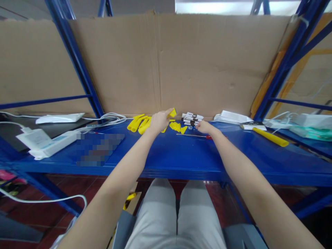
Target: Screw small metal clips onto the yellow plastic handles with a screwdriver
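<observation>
My left hand [158, 121] is closed around a yellow plastic piece [173, 112] whose end sticks out past the fingers, raised over the back of the blue table. Several hollow yellow handles [135, 123] lie beside that hand on its left. Small flat yellow pieces [175, 127] are spread between my two hands. At the right, my right hand [204, 127] has its fingers pinched together by a stack of white strips with black bands [192, 118]. Tiny metal parts [190, 127] lie close to those fingertips; whatever they pinch is hidden. A screwdriver [193, 135] with a red handle lies just in front.
A yellow-handled scraper [269, 136] lies at the right, near a white packet [231, 117]. On the left are a white power strip [57, 143], coiled white cables [114, 118] and a dark mat. A cardboard wall [202, 65] and blue posts [77, 62] bound the back.
</observation>
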Available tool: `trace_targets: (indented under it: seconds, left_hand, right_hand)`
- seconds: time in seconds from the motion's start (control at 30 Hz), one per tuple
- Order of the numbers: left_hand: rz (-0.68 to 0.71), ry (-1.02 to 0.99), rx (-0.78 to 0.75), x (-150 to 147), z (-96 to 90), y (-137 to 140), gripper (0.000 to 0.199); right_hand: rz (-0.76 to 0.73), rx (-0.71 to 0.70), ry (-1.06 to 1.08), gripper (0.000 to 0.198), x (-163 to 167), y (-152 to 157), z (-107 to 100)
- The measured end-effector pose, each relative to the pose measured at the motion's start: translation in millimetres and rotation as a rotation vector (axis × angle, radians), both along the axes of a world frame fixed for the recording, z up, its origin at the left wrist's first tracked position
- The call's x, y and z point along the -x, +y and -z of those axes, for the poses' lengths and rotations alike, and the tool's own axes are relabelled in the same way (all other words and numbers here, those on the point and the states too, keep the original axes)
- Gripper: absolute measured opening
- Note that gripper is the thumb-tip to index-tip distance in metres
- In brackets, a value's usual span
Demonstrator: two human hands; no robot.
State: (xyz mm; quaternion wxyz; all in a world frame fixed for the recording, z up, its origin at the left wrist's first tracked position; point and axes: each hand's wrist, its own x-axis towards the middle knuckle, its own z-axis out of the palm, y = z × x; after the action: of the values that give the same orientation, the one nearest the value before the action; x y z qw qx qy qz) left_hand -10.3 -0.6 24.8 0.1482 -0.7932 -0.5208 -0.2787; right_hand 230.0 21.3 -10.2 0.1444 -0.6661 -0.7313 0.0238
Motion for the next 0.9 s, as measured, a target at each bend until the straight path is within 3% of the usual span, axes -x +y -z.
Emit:
trace_targets:
  seconds: [0.1,0.23,0.4,0.6,0.77,0.9]
  left_hand:
    - [0.004,0.008,0.057,6,12.6,1,0.047]
    - [0.004,-0.039,0.052,10,14.3,0,0.045]
    - [0.002,-0.026,0.084,7,13.4,-4,0.044]
    - [0.13,0.052,0.125,1,14.2,-9,0.05]
    - [0.203,0.106,0.196,-1,20.3,-3,0.061]
    - [0.206,0.13,0.226,-2,23.9,2,0.057]
  right_hand:
    - [-0.006,0.06,-0.157,0.027,5,-6,-3]
    - [-0.03,0.115,-0.284,0.035,14,-11,-4]
    - [-0.023,0.137,-0.303,0.039,20,-10,-2]
    - [-0.013,0.131,-0.312,0.039,19,-14,-9]
    - [-0.025,0.099,-0.271,0.037,2,-23,-23]
    - [-0.116,0.021,-0.256,0.041,-19,-32,-19]
